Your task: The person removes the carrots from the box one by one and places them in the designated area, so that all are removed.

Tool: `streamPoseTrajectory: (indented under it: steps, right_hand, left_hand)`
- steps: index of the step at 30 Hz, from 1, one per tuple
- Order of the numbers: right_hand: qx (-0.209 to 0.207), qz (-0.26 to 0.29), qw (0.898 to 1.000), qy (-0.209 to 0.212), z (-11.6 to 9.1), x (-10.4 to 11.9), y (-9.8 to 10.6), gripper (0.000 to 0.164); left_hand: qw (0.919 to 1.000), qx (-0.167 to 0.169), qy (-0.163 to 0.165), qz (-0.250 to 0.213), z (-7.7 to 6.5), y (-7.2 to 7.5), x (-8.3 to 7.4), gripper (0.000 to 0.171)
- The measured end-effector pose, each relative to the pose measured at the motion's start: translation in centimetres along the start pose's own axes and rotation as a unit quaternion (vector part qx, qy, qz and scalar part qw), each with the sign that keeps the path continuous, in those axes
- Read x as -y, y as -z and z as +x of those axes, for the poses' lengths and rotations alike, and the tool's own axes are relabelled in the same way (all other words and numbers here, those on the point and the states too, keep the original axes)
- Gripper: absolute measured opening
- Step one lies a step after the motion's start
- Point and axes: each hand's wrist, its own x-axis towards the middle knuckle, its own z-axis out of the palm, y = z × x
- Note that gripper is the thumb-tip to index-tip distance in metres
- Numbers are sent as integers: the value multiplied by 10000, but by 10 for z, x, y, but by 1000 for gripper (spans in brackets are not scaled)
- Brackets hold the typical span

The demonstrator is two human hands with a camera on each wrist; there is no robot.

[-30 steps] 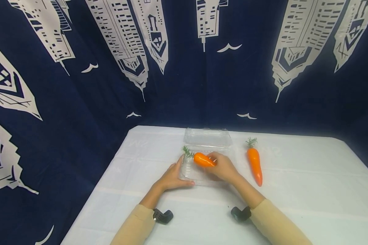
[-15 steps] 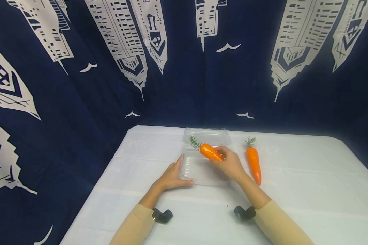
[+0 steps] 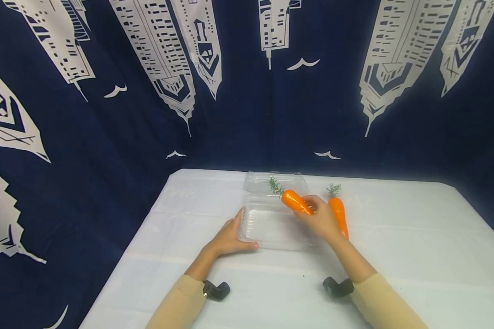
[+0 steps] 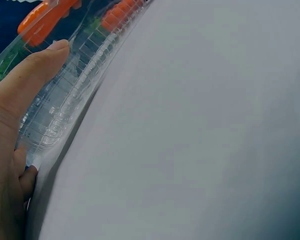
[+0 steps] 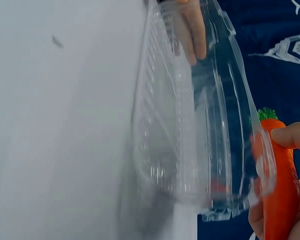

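My right hand [image 3: 321, 218] grips an orange carrot [image 3: 295, 201] by its narrow end, with the thumb on its side in the right wrist view. The carrot's green feathery top points up and left, over the hinge side of a clear plastic clamshell container [image 3: 271, 230]. That container lies open, its lid [image 3: 257, 183] folded back away from me. At its left front corner my left hand [image 3: 227, 237] holds it, thumb [image 4: 45, 62] along the front wall and other fingers at the left side. A second carrot [image 3: 338, 214] lies to the right, partly hidden by my right hand.
A white cloth covers the table [image 3: 416, 237]. Behind it hangs a dark blue curtain [image 3: 238, 132] printed with white buildings and birds. Each wrist carries a small black camera, such as the left camera [image 3: 217, 290].
My right hand has lifted the carrot from over the container's base and moved it right and away, now overlapping the second carrot. My left hand stays at the container's corner.
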Motion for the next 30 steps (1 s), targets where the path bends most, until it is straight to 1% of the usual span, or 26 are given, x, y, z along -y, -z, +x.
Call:
streamPoseTrajectory:
  steps: [3,10,15,21,24,30]
  right_hand:
    - [-43,62,10000,-36,0,-3,6,49]
    - [-263,-207,9994,-68,-1,-12,17,48]
    - [-452,-263,9986,-46,-3,-18,22,48]
    - [-601,-2,9978,-265,-7,-25,26,50]
    - [-687,47,9971,-314,-9,-30,29,51]
    - [-881,-185,9952,-371,-9,-40,35,54]
  left_hand:
    - [10000,-31,-24,-52,-1,0,0,125]
    - [10000,-10,17,-81,-1,0,-1,124]
    - [10000,-32,-1,-56,-1,0,-1,123]
    - [10000,-30,-7,-70,-1,-1,-1,123]
    - [10000,-16,4,-53,-1,-1,-2,124]
    - [10000,-14,19,-84,-1,0,-2,124]
